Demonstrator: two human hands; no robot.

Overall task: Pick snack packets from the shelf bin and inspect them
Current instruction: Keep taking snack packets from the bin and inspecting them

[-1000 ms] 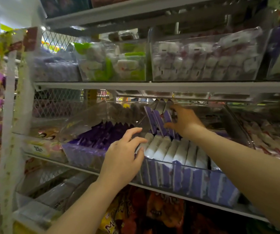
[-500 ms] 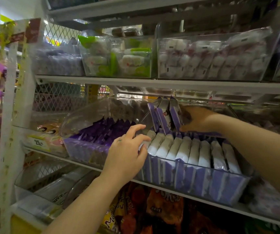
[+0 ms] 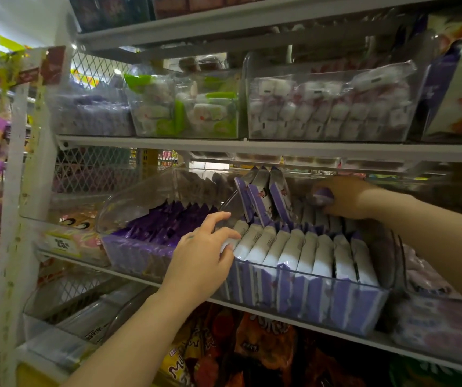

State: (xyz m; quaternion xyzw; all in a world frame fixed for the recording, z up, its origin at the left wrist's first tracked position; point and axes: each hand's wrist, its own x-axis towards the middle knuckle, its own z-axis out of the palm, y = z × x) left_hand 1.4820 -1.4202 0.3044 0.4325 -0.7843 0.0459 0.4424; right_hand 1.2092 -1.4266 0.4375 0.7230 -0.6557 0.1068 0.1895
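Snack packets (image 3: 294,247): right hand (image 3: 347,198) grips one, left hand (image 3: 199,258) touches others.

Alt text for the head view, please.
A person's right hand grips a purple packet at the back of a clear shelf bin, while the left hand rests on its front row of packets.

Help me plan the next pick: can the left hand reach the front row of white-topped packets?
Likely yes: the left hand touches the front row, and the clear bin is open on top.
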